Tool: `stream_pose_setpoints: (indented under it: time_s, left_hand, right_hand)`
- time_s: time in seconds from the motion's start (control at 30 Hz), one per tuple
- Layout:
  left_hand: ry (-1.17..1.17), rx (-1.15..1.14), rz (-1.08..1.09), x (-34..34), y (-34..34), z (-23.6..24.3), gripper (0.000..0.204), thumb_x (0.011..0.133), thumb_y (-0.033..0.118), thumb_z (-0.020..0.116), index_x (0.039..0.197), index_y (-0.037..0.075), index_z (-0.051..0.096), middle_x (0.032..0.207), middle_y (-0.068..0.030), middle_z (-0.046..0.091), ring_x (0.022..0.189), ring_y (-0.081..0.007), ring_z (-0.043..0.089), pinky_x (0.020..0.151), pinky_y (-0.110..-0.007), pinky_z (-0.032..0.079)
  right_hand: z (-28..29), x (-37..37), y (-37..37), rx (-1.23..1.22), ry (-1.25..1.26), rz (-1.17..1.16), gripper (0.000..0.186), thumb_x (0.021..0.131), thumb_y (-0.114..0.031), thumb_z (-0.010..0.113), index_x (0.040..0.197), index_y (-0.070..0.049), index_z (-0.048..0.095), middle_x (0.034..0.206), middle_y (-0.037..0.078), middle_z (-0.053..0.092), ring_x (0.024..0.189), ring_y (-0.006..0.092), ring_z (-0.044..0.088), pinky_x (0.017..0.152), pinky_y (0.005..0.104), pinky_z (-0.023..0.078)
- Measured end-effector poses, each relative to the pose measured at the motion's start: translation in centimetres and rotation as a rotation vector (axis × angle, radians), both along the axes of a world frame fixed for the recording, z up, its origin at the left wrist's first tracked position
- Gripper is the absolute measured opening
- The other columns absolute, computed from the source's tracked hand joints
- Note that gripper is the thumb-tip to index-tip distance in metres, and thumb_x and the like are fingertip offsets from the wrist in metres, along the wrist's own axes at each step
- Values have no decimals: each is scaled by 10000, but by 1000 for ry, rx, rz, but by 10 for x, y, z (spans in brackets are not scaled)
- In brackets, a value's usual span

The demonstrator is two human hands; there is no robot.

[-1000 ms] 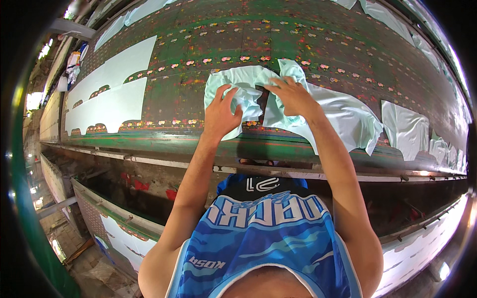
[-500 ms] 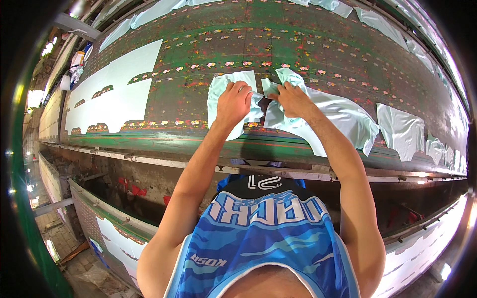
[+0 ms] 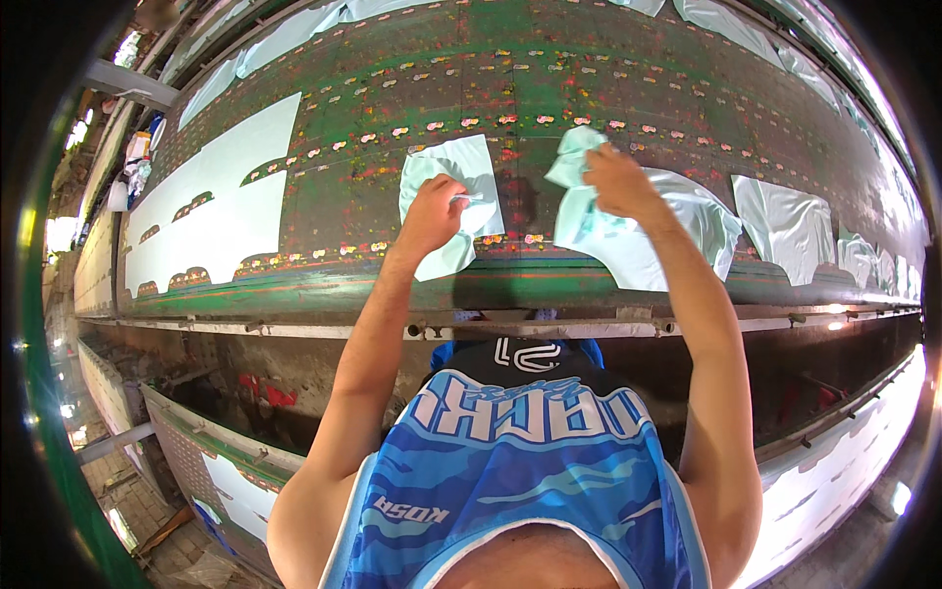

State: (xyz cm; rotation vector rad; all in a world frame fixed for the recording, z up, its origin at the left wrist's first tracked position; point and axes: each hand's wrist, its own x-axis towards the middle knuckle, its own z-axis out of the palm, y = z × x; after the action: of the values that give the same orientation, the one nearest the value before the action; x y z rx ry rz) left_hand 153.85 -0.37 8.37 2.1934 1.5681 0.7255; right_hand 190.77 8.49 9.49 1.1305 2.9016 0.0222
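Both arms reach up from the lower edge onto a long green printing table (image 3: 412,74) flecked with paint marks. Left hand (image 3: 432,211) lies on a pale mint fabric piece (image 3: 461,177), fingers curled and pinching a fold of cloth near its middle; the piece spreads above and to the right of the fingertips, with one corner hanging below the wrist toward the table's near edge. Right hand (image 3: 613,182) grips a second mint fabric piece (image 3: 628,250), fingers closed round a bunched-up corner that sticks up just left of the knuckles; the rest of it lies flat, below and right of the fingers. The two pieces are apart, bare green table between them. Further right of the right-hand fingers, another pale cut piece (image 3: 785,221) lies flat, with more small ones beyond it near the rim, too small to tell. Well left of the left-hand fingers, two large white panels (image 3: 211,211) with scalloped lower edges lie flat on the table. Rows of small coloured print marks run above and below both hands. No packages or signs seen on the table. Below the hands, the person's blue patterned sleeveless shirt (image 3: 510,471) fills the lower frame.
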Motion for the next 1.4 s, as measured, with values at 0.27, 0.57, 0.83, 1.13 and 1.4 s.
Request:
stream_pose_setpoints:
  time_s: [0.27,0.57,0.83,1.13,1.4]
  left_hand:
    - [-766,-259,-104,-28,-24,22,340,821,161,503,1010,-45,696,1057,-76,707,973,-177,598,871,-304,447]
    - [-1018,-239,-226,-8,-38,78,495,976,338,571,616,17,461,835,-142,611,819,-224,588,764,-359,451]
    - [-1205,-224,-608,9,-96,170,540,916,257,682,531,73,352,599,-74,505,588,-185,499,530,-322,369]
    - [-1757,9,147,-73,-97,137,564,1057,289,397,512,168,313,779,-108,577,903,-288,568,836,-430,445]
    - [-2267,-991,383,-20,-86,18,705,1074,535,459,504,120,446,1442,-266,592,1266,-466,592,1073,-609,474]
  right_hand:
    - [24,175,-27,-63,15,-514,337,720,-21,648,1044,-92,705,1206,141,589,1220,386,526,1063,463,477]
    - [30,-15,-51,-234,457,-251,916,775,-17,748,1595,-214,389,1605,187,372,1494,415,348,1233,493,334]
    - [-39,-155,-19,-176,727,136,608,710,61,720,1250,-218,695,1488,89,537,1406,356,447,1176,508,378]
    - [31,-15,-8,-612,806,-237,325,684,10,724,1006,-14,687,1148,88,727,1106,210,664,965,353,504]
    - [77,82,-64,-808,1885,-227,398,797,29,647,1193,-16,639,1121,120,671,1020,217,644,920,341,505]
